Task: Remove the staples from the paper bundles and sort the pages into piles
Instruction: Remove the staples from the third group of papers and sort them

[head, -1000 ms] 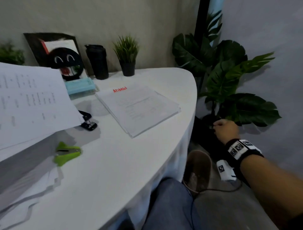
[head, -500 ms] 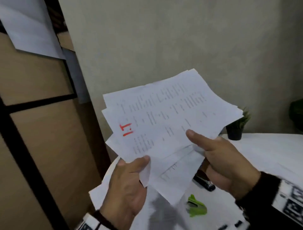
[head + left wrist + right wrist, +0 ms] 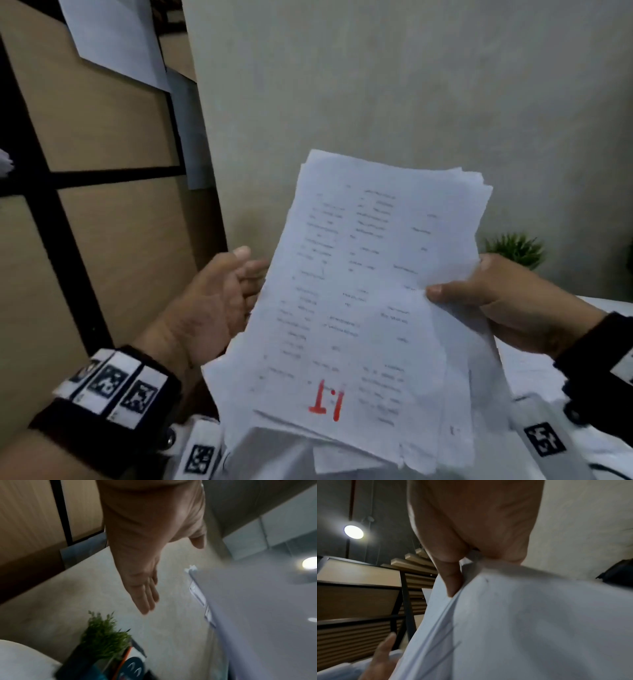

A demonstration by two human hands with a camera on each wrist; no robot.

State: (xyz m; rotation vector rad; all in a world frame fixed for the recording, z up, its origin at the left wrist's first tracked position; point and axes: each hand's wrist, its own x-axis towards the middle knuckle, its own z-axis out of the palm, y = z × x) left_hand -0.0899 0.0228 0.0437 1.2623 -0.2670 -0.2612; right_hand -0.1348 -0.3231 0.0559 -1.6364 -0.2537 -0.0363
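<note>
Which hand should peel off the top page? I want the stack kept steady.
The left hand: its fingers are straight and free beside the paper stack, while the right hand already pinches the stack's edge.

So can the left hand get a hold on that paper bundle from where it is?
Probably yes: the left hand is open beside the paper bundle, nothing between them; the right hand pinches the opposite edge.

Left hand (image 3: 145, 555) flat, fingers (image 3: 147, 599) straight and together, holding nothing; paper stack's (image 3: 257, 615) edge just beside them, small green plant (image 3: 104, 634) blurred below.
</note>
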